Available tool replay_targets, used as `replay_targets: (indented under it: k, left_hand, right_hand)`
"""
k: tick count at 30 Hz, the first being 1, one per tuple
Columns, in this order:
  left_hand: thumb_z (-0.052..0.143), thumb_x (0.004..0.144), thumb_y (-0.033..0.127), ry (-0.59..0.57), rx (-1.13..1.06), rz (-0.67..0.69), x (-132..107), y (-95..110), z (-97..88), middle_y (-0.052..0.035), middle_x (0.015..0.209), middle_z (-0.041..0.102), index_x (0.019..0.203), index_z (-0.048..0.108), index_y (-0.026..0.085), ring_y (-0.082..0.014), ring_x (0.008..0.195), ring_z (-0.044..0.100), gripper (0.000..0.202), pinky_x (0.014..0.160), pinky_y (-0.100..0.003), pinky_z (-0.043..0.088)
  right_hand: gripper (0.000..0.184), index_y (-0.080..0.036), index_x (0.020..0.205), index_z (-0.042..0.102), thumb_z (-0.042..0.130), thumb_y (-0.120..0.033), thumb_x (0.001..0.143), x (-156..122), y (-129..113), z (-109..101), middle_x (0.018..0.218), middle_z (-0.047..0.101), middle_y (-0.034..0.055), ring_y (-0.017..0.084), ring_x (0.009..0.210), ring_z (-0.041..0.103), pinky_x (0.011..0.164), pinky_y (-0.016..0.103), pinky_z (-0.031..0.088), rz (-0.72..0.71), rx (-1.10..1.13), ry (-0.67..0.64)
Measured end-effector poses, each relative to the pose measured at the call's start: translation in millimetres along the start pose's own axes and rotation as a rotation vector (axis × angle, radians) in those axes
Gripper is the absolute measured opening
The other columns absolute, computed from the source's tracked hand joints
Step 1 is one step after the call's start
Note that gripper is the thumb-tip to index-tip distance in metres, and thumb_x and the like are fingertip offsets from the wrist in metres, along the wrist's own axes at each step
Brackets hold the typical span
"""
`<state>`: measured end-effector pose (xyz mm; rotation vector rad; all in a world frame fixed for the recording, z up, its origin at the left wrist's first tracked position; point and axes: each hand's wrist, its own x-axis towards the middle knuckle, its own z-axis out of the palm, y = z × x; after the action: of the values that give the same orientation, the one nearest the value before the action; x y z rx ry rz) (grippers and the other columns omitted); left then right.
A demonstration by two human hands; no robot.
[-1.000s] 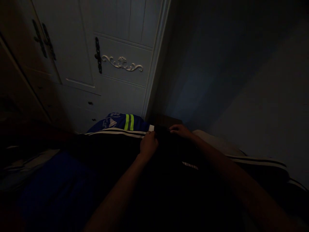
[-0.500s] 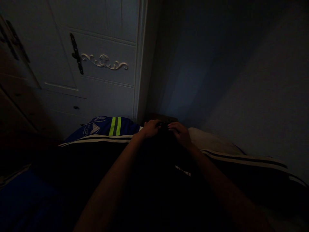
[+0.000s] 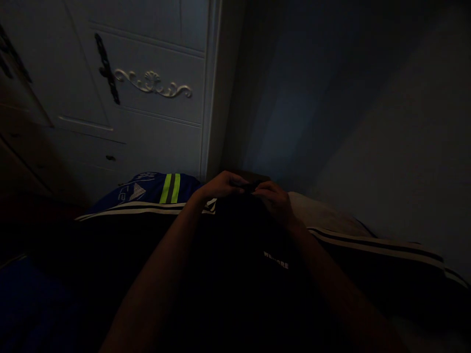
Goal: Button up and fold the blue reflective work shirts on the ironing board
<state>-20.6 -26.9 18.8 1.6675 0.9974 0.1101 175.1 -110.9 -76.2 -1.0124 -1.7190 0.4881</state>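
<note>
The room is very dark. A black garment (image 3: 235, 255) with white side stripes and a small white logo lies spread flat before me. My left hand (image 3: 218, 187) and my right hand (image 3: 274, 202) meet at its far top edge. Both have their fingers curled, pinching the dark fabric at the collar area between them. A blue garment (image 3: 154, 189) with two neon-yellow stripes lies just left of my left hand, beyond the white stripe.
A white wardrobe (image 3: 147, 122) with dark handles and scroll trim stands at the back left. A plain wall (image 3: 349, 122) rises on the right. A pale cloth (image 3: 324, 215) lies under the black garment's right side.
Both hands slid up to the garment's far edge and came together, now pinching the fabric. The view shifted right, so the wardrobe moved left in the picture.
</note>
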Motion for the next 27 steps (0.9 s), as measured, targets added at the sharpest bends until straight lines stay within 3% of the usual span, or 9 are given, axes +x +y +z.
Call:
replay_targets:
  k: [4, 13, 27]
  left_hand:
    - [0.065, 0.072, 0.014, -0.012, 0.090, -0.022, -0.6, 9.2, -1.6, -0.0066, 0.098, 0.075, 0.101, 0.073, 0.013, -0.0172, 0.087, 0.067, 0.030, 0.083, -0.032, 0.051]
    - [0.064, 0.068, 0.004, 0.019, 0.314, 0.016, 1.4, 38.5, 13.4, -0.0054, 0.092, 0.073, 0.095, 0.069, 0.013, -0.0179, 0.084, 0.067, 0.028, 0.075, -0.028, 0.051]
    - [0.058, 0.069, 0.002, 0.016, 0.423, 0.130, -0.1, 40.6, 16.6, -0.0061, 0.088, 0.072, 0.088, 0.068, 0.012, -0.0170, 0.078, 0.067, 0.023, 0.071, -0.027, 0.049]
  right_hand:
    - [0.020, -0.023, 0.091, 0.070, 0.051, -0.023, 0.095, 0.7, -6.6, 0.2, 0.095, 0.068, 0.0060, 0.018, 0.090, 0.063, 0.081, 0.033, 0.051, -0.034, -0.060, 0.014]
    - [0.020, -0.024, 0.088, 0.067, 0.049, -0.023, 0.096, -0.5, -13.4, -2.2, 0.093, 0.066, 0.0059, 0.019, 0.091, 0.061, 0.081, 0.035, 0.049, -0.017, -0.099, 0.096]
    - [0.015, -0.024, 0.090, 0.066, 0.054, -0.016, 0.092, -6.3, -5.0, 3.9, 0.090, 0.067, 0.0046, 0.018, 0.086, 0.063, 0.073, 0.033, 0.051, -0.131, -0.089, 0.184]
